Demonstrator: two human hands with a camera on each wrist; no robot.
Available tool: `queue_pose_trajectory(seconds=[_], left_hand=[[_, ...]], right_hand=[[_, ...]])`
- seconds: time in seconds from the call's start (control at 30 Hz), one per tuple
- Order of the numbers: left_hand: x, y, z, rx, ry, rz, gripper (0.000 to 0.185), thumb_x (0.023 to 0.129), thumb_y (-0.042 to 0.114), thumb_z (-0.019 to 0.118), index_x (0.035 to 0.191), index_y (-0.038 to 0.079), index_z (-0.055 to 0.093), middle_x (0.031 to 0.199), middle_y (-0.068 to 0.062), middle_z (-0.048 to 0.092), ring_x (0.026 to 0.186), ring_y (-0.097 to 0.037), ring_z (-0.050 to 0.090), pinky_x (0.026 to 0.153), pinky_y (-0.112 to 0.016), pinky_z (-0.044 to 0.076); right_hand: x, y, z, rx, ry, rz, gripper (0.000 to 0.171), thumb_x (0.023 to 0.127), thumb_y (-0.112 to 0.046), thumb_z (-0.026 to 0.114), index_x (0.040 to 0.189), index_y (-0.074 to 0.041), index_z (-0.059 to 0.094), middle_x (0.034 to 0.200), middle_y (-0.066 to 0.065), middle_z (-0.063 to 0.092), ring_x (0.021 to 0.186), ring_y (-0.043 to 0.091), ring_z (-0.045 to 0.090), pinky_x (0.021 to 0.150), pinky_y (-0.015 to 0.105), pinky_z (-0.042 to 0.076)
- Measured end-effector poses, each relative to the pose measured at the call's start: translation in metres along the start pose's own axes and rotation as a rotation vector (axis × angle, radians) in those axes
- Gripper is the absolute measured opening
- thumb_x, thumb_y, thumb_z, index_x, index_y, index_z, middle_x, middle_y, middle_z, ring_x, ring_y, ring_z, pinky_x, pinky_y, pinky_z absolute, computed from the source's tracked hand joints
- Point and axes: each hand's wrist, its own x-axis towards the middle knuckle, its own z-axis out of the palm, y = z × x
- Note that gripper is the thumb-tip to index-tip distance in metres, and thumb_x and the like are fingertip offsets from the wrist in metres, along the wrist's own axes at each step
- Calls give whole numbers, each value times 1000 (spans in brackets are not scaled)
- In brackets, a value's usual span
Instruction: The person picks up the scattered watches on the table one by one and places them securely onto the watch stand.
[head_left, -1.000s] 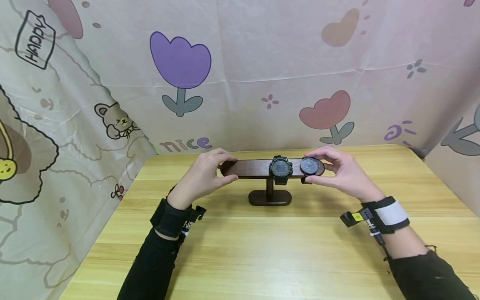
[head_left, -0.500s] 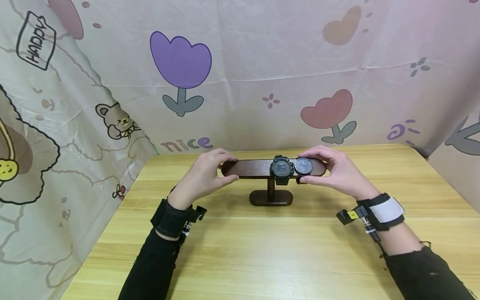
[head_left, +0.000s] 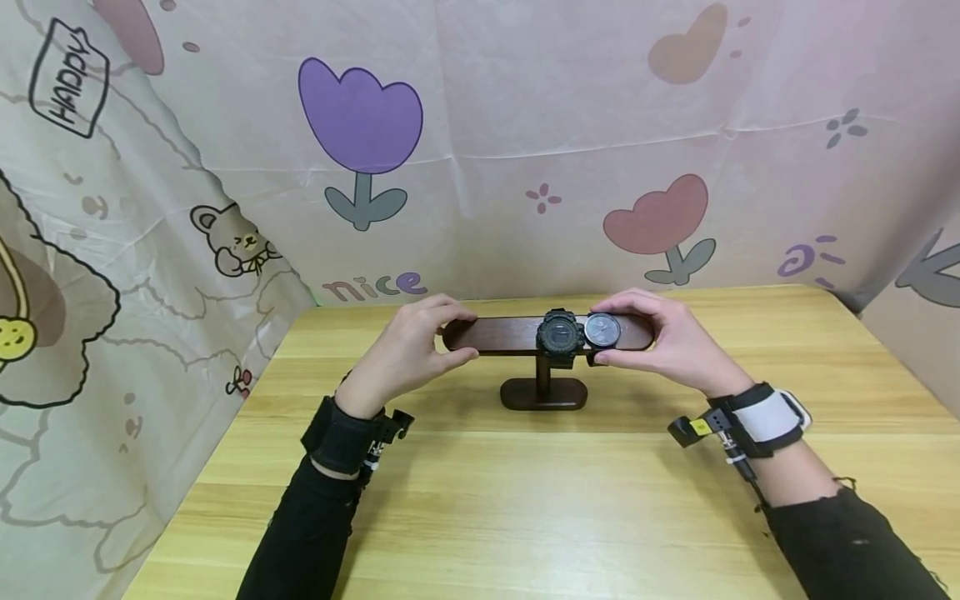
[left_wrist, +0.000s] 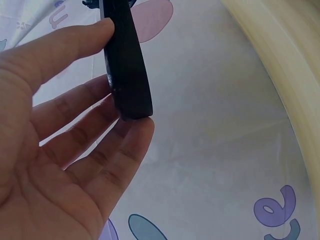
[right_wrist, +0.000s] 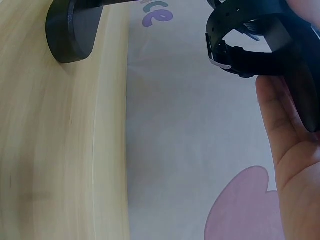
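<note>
A dark wooden T-shaped watch stand (head_left: pixel 498 334) stands upright on the table, its crossbar running left to right. My left hand (head_left: pixel 408 346) grips the bar's left end, thumb at the near side and fingers behind; the left wrist view shows thumb and fingertips around the bar's end (left_wrist: pixel 129 70). Near mid-bar sits a chunky black digital watch (head_left: pixel 560 335). Right beside it is a round-faced watch (head_left: pixel 602 330), which my right hand (head_left: pixel 667 342) pinches between thumb and fingers. Its closed black strap (right_wrist: pixel 252 62) loops around the bar in the right wrist view.
The stand's oval foot (head_left: pixel 543 394) rests on the light wooden table (head_left: pixel 525 500). Behind the table hangs a printed cloth (head_left: pixel 480 225) with flowers and letters; another patterned cloth (head_left: pixel 150 333) drapes along the left side.
My right hand has slid the round-faced watch leftward along the bar, up close to the digital watch. My left hand has stayed on the bar's left end.
</note>
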Motion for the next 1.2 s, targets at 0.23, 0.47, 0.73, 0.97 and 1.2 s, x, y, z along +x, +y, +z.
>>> queue_pose_trajectory(seconds=[0.23,0.47,0.73,0.97,1.2], left_hand=[[0,0,0,-4,4,3,44,90,20,89,129,5,76,123,-10,75,104,-24,71,81,-35,59],[1,-1,0,-8,7,13,44,90,20,88,129,4,75,123,-10,75,103,-24,70,81,-36,59],[0,-1,-1,-11,11,15,45,89,20,89,129,5,76,123,-11,76,102,-24,70,80,-36,60],[-1,-1,-1,-2,6,9,44,90,20,88,129,5,76,123,-10,75,102,-23,70,81,-34,58],[-1,0,-2,-3,-2,9,44,90,20,88,129,5,75,123,-10,75,101,-22,69,81,-34,58]], right_hand=[[0,-1,0,-2,1,0,60,76,-9,98,130,-22,74,127,-8,71,109,11,68,93,13,53],[-1,-1,-2,-8,-3,-6,65,75,-8,99,132,-25,73,129,-7,71,110,11,67,94,13,52],[-2,-6,-5,-58,-17,-7,70,76,-11,99,137,-30,70,133,-9,68,112,8,66,95,11,51],[-8,-9,-14,-76,-14,8,69,78,-8,97,139,-26,69,134,-9,68,120,2,64,102,8,50],[-18,-12,-30,-135,-3,76,67,85,-11,92,144,-27,65,139,-16,67,123,-6,61,105,5,44]])
